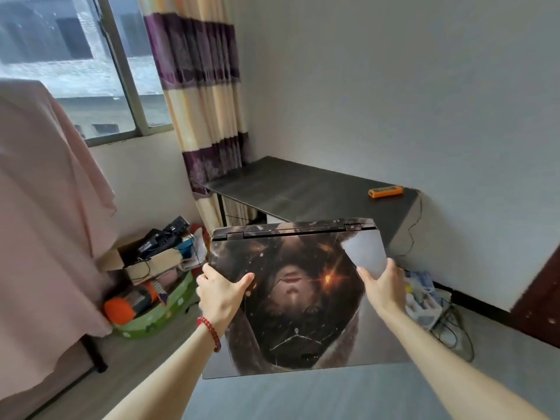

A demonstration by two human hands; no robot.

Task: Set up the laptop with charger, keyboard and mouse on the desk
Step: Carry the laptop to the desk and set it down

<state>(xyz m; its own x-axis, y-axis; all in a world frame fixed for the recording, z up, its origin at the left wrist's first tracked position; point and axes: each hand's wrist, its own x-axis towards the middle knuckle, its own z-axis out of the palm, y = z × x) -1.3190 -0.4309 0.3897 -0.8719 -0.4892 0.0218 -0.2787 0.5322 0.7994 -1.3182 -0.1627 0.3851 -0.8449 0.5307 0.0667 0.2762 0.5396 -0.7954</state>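
Both hands, left hand (218, 294) and right hand (383, 287), grip the closed laptop (300, 301).

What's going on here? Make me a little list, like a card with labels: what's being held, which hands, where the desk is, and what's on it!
held thing: closed laptop with a picture on its lid
left hand: grips the laptop's left edge
right hand: grips the laptop's right edge
laptop place: in the air, not yet on the desk
desk: dark, ahead, against the wall
on the desk: small orange box
charger, keyboard, mouse: not clearly seen
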